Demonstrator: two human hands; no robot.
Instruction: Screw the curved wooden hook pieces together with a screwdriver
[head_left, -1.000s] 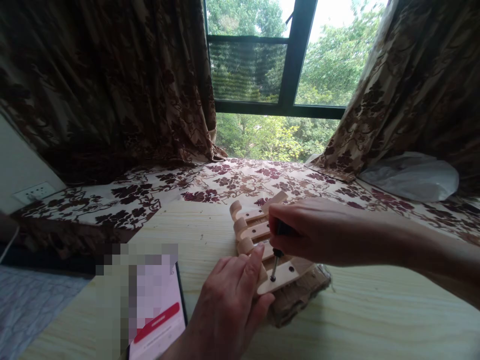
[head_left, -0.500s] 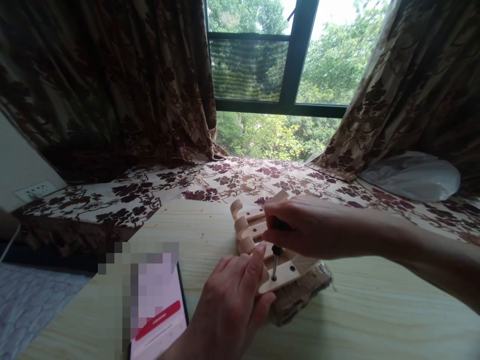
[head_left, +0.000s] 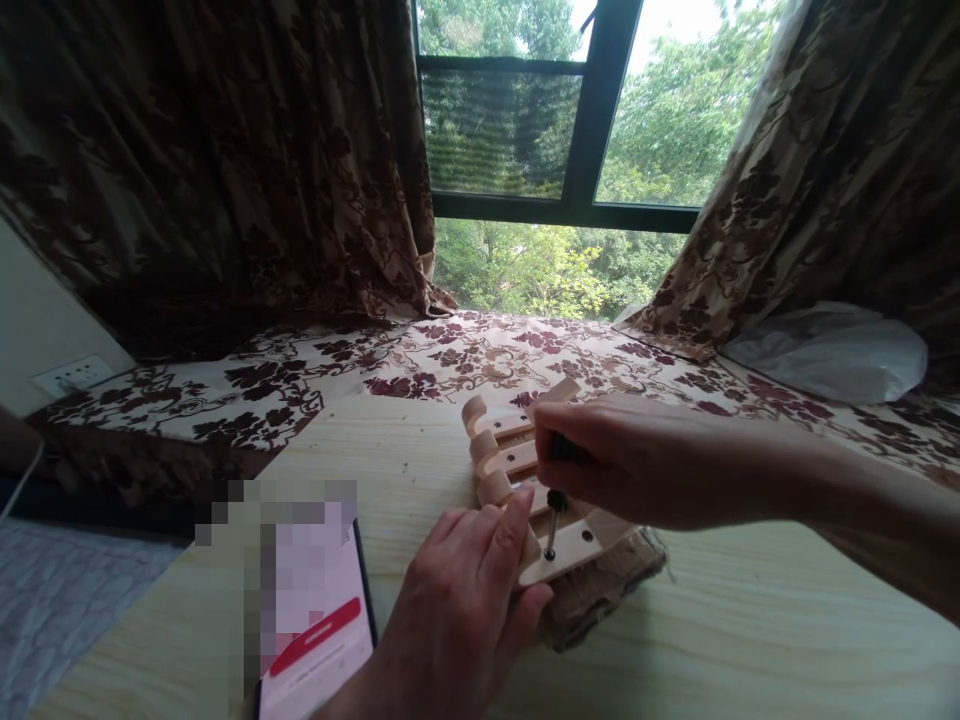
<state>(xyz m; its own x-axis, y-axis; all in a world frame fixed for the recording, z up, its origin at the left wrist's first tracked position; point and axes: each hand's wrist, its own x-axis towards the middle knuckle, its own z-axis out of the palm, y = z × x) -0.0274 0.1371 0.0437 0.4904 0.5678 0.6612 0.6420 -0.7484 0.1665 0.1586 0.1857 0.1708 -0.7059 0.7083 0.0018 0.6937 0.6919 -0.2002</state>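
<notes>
I can read no words here. On the phone [head_left: 319, 565], the lettering [head_left: 318, 632] on the red button [head_left: 315, 646] is too small.

hands [head_left: 469, 600] [head_left: 615, 460] 2 | screwdriver [head_left: 556, 500] 1 | wooden strips [head_left: 568, 549] 4 | phone [head_left: 330, 570] 1 | curtains [head_left: 300, 180] [head_left: 847, 180] 2

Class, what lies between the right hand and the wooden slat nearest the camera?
In the head view, the screwdriver spans from the right hand to that wooden slat.

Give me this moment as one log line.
left hand: holding nearest wooden slat | right hand: gripping screwdriver | tip: at slat's dark spot | phone: on table
</notes>
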